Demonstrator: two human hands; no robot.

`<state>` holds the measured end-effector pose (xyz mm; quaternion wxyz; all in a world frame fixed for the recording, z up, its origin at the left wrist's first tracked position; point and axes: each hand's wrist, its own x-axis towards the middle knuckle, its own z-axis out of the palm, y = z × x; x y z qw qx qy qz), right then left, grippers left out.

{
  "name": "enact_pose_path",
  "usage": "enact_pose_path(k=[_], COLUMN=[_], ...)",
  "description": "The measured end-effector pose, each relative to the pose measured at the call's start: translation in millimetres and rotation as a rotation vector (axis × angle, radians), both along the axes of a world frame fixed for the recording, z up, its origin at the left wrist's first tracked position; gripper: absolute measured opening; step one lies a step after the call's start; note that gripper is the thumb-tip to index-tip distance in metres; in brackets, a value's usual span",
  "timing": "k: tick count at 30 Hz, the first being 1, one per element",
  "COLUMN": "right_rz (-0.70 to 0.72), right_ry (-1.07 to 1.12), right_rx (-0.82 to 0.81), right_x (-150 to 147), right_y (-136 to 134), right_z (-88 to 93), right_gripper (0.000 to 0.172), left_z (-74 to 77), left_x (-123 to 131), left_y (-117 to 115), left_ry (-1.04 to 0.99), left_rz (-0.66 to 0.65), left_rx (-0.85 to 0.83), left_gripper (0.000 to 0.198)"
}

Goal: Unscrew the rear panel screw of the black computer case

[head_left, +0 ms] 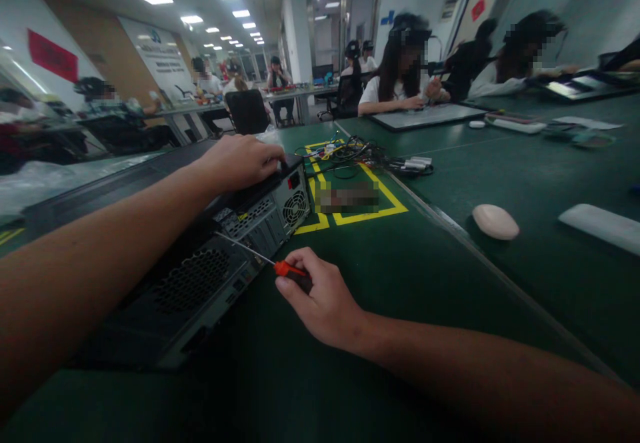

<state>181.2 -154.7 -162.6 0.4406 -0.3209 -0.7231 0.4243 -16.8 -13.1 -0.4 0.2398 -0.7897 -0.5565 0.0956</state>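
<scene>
A black computer case (190,283) lies on the green table with its rear panel, vents and fan grille towards me. My left hand (245,161) is on its top at the far end, fingers bent down over the corner and gripping it; the fingertips are partly hidden. My right hand (323,296) is closed around the red and black handle of a screwdriver (287,269). The long thin shaft points left and up to the rear panel, its tip near the expansion slots. Whether the tip touches a screw is too small to tell.
Beyond the case, yellow tape (370,216) marks the table, with a heap of cables (365,153) and a blurred-out item (347,197). To the right are a pale mouse-shaped object (495,221) and a white object (600,226). Across the table, a person (405,76) works over a flat panel (430,117).
</scene>
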Motion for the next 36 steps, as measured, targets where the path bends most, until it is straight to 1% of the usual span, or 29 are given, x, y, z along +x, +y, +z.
enact_pose_path(k=[11,15,20,25,36], right_rz=[-0.011,-0.01,-0.002,0.0,0.012], right_ry=[-0.002,-0.011,-0.017,-0.001,-0.001], right_rx=[0.008,0.011,-0.002,0.005,0.026], right_x=[0.2,0.3,1.6,1.2,1.4], right_y=[0.0,-1.0,-2.5,-1.6,-1.9], right_z=[0.5,1.9,4.5,2.9,3.8], right_gripper=[0.012,0.013,0.012,0.013,0.011], left_z=[0.6,-0.5,-0.2,1.2,0.8], left_x=[0.0,-2.0,-1.8,0.4,0.5], left_y=[-1.8,0.9,1.5,-1.1,-0.5], left_ry=[-0.017,-0.014,-0.054,-0.015,-0.025], left_rz=[-0.022,-0.003,-0.004,0.005,0.006], left_rx=[-0.012,0.001,-0.024,-0.016,-0.023], left_gripper=[0.056,0.056,0.057,0.058,0.058])
